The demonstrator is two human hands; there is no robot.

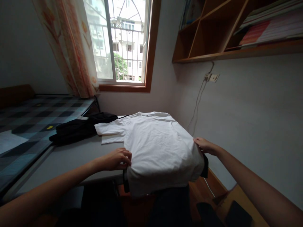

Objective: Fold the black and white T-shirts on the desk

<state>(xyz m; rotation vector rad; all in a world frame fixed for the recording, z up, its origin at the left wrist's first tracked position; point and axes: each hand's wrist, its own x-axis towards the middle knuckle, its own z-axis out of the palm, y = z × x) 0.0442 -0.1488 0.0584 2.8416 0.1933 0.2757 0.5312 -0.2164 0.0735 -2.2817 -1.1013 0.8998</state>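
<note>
A white T-shirt (158,142) lies spread out on the table (90,154), its collar end toward the window and its lower part hanging over the front edge. One sleeve sticks out to the left; the right sleeve is not plainly visible. My left hand (119,159) pinches the shirt's left side near the table's front. On the opposite side, my right hand (203,145) grips the right edge of the shirt, with its fingertips partly hidden by cloth. Some dark material shows beneath the shirt at both lower corners.
A black garment (80,127) is heaped left of the shirt. Further left stands a bed with a checked cover (59,108) and a white paper (10,142) on it. Cords (197,104) hang down the right wall under a wooden shelf (213,53). A window (125,44) is ahead.
</note>
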